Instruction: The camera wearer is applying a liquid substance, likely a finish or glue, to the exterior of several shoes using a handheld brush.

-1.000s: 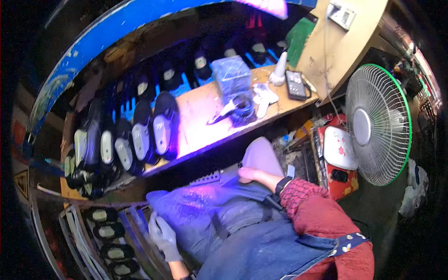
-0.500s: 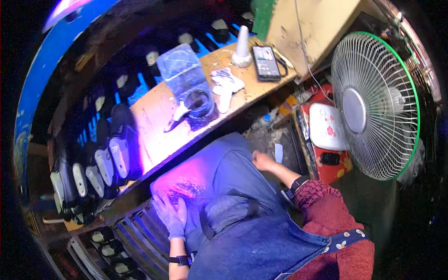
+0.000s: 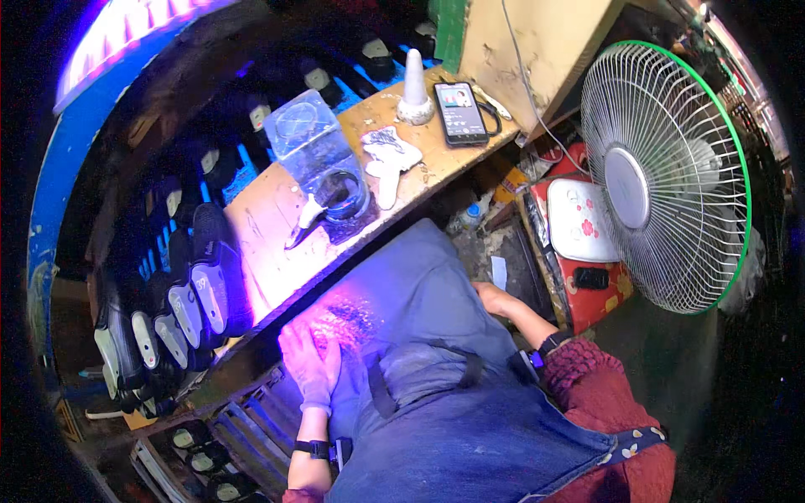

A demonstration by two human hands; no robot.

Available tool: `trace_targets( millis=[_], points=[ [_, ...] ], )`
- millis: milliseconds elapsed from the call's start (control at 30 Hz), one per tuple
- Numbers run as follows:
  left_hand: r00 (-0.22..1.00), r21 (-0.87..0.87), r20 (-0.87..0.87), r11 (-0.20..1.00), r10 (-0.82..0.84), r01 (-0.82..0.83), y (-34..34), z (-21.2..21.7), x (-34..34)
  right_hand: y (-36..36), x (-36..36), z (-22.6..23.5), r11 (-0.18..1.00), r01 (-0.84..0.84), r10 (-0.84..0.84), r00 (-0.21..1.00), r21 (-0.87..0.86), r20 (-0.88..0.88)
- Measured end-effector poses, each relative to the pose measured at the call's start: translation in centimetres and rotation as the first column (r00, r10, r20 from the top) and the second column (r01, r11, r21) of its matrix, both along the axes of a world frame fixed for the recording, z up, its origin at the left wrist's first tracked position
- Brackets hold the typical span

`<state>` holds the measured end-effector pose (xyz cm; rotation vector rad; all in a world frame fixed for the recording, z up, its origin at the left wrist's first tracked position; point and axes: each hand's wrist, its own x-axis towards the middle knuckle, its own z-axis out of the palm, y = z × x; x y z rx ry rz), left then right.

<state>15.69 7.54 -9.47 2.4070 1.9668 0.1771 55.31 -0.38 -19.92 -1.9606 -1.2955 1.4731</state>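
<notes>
My left hand, in a thin pale glove, lies flat on the left thigh of my blue-grey apron, fingers stretched out. Beside it the cloth carries a dark, crusty stain under pink-violet light. My right hand is bare and rests against the outer side of the right thigh; its fingers are mostly hidden there. On the bench ahead stands a clear plastic container with a round dark-rimmed cup. A white-handled brush leans beside the cup. Neither hand touches these.
Shoes stand in a row at the bench's left end. A crumpled white glove, a pale cone and a phone lie along the bench. A large green-rimmed fan stands right, by a white floral box.
The view has shifted slightly, so the bench things sit further left. My right hand has slid down along the thigh's outer side, its fingers now more hidden. My left hand stays on the thigh.
</notes>
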Motion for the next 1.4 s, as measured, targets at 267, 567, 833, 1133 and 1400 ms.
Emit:
trace_targets(
  millis=[267, 567, 833, 1133, 1400],
  points=[
    [0.995, -0.028, -0.027, 0.996, -0.091, 0.09, 0.6, -0.3, 0.8, -3.5, 1.4, -0.6, 0.985, 0.155, -0.159, 0.986, -0.079, -0.045],
    [0.998, 0.074, 0.053, 0.997, -0.036, 0.032, -0.9, -0.2, -1.5, -1.7, -0.4, 3.4, 0.985, 0.139, -0.147, 0.986, -0.103, -0.074],
    [0.987, 0.03, 0.156, 0.999, -0.038, 0.034, -1.2, 1.4, -1.2, -5.6, 3.7, -6.2, 0.913, 0.408, -0.407, 0.909, 0.001, -0.085],
    [0.928, 0.223, 0.372, 0.973, -0.025, -0.063, -2.6, 0.4, -4.0, 3.3, -1.6, 3.2, 0.875, 0.431, -0.424, 0.902, 0.22, -0.083],
    [0.932, 0.451, 0.334, 0.892, -0.141, -0.027, 7.0, 18.9, -2.0, 5.9, 4.0, 6.9, 0.781, 0.529, -0.528, 0.843, 0.332, -0.099]
  ],
)
